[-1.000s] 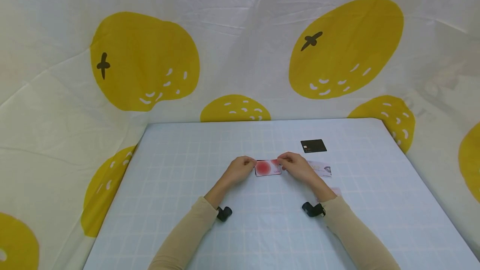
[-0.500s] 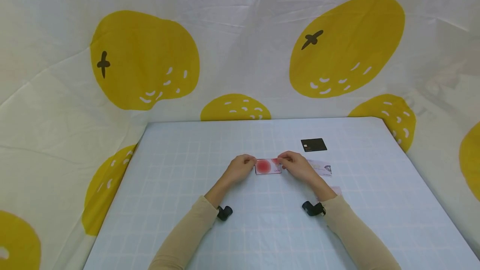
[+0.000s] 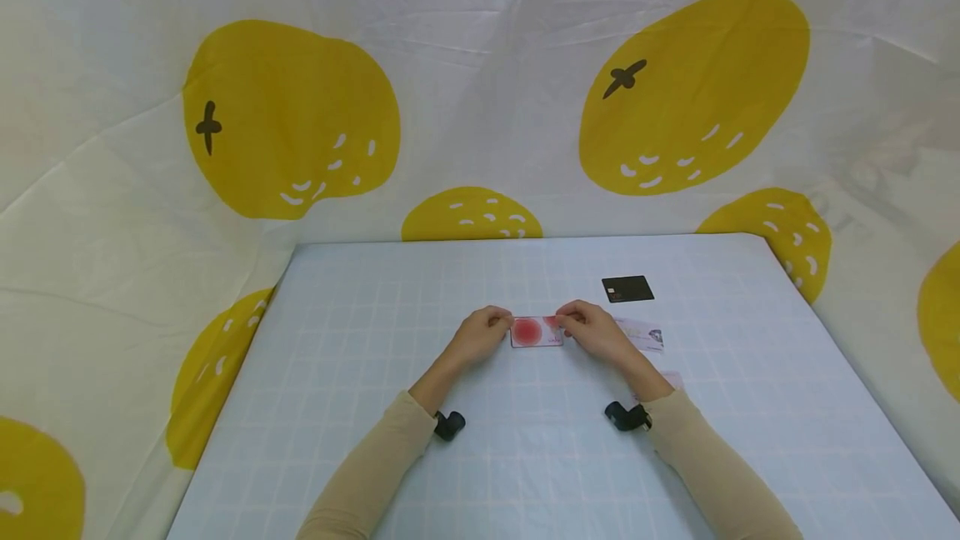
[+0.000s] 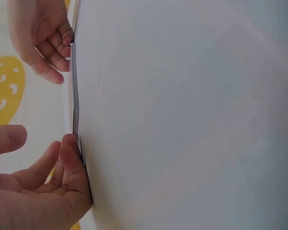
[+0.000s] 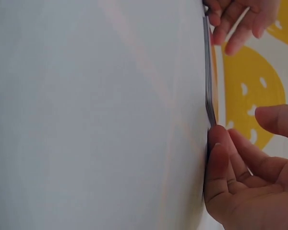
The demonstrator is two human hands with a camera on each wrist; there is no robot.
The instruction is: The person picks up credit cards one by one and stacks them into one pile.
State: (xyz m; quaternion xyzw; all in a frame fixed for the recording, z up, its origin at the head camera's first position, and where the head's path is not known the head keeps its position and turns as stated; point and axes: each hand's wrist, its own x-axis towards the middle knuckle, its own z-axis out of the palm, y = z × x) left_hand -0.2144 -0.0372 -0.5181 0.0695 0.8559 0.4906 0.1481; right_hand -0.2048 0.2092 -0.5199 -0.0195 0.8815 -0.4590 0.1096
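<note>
In the head view, pinching the left end of a card stack (image 3: 536,333) with the left hand (image 3: 476,338) and the right end with the right hand (image 3: 597,334), gripping near the far corners. Holding the card stack face up between both hands over a pale checked tabletop (image 3: 360,307), showing a red disc on the white top card. Having a black card (image 3: 628,289) lying beyond the right hand, a pale printed card (image 3: 647,337) lying partly hidden by that hand, and a pinkish card (image 3: 673,378) lying mostly covered by the right wrist. Wearing beige sleeves (image 3: 375,457) and 2 black wrist cameras (image 3: 451,426), working before a white backdrop (image 3: 487,107) printed with yellow fruit shapes (image 3: 292,123). In the left wrist view, seeing the card stack edge-on as thin dark layers running close along the tabletop, grasping the nearer end with the left fingertips (image 4: 73,160), holding 1 digit clear of it, and touching the other end with the right hand. In the right wrist view, grasping the nearer end with the right fingertips (image 5: 220,160), likewise holding 1 digit clear, and touching the other end with the left hand. Being unable to tell contact from a slim gap between card stack and tabletop.
</note>
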